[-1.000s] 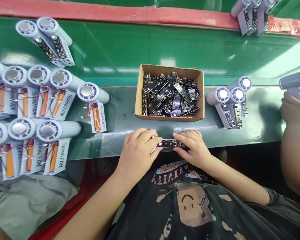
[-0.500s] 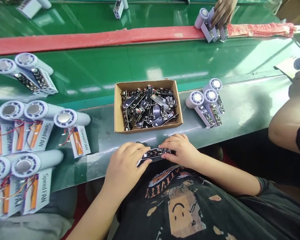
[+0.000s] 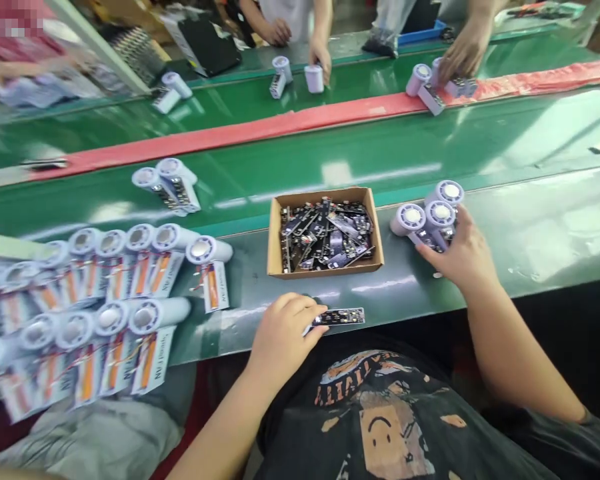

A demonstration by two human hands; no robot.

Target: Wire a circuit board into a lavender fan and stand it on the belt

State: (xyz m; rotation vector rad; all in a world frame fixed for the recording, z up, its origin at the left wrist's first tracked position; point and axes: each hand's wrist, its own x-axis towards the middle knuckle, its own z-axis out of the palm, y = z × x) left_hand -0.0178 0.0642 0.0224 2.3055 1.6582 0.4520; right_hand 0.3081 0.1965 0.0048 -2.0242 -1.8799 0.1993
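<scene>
My left hand (image 3: 291, 333) pinches the left end of a long black circuit board (image 3: 341, 316) with a pale rim, low over the bench's front edge. Its thumb and fingers cover that end. Off to the right, my right hand (image 3: 466, 257) has its thumb and fingers around the handle of one of three lilac fan housings (image 3: 440, 213) grouped on the bench. Small boards show in their handles, partly hidden by the hand. Between and beyond my hands stands a cardboard box (image 3: 326, 272) filled with loose circuit boards (image 3: 327, 233).
Rows of fan housings with orange parts and wires (image 3: 147, 317) crowd the left side. Two more housings (image 3: 170, 177) lie on the green surface (image 3: 260, 177). A red strip (image 3: 260, 129) runs across it. Beyond, co-workers' hands (image 3: 463, 57) handle similar housings.
My right hand has let go of the board and moved right to the three housings. The left hand keeps the board. The view has tilted up, showing more of the far side.
</scene>
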